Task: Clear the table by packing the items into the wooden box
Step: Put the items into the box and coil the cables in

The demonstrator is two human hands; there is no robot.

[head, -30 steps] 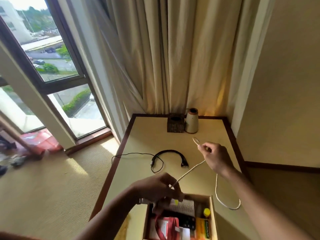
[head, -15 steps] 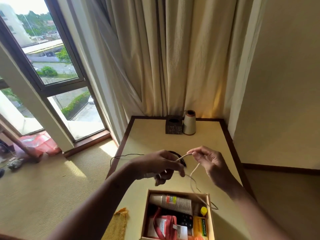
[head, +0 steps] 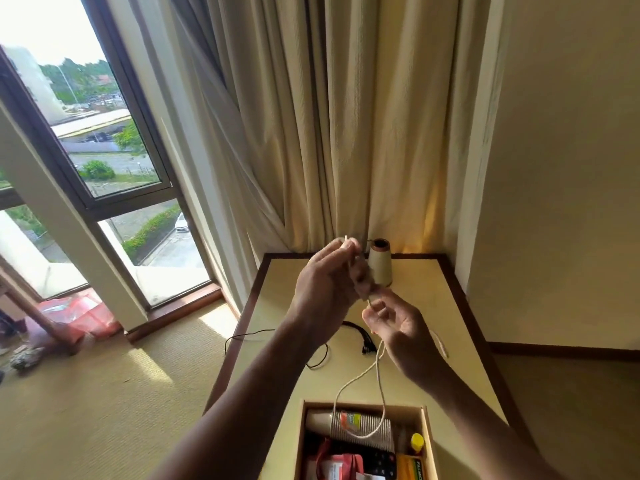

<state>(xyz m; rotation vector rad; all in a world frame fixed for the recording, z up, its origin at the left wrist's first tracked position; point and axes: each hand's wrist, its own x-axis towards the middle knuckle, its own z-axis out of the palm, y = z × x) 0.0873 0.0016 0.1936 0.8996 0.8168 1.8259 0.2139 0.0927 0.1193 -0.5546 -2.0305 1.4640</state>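
Wooden open-topped box (head: 426,431) sits nearest me, already stuffed with a stack of ribbed paper cups (head: 360,426) and other bits. Thin white cord (head: 377,367) dangles in a loop over it — my right hand (head: 401,329) has its fingers pinched on the strand, and my left hand (head: 325,289), higher up, is closed on the upper end. Past them, a black cable (head: 356,332) lies on the cream table (head: 415,299), with a beige thread cone (head: 380,266) at the back.

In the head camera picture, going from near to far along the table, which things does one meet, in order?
wooden box → black cable → right hand → left hand → thread cone → curtain. Both hands hold the white cord, which loops down over the box.
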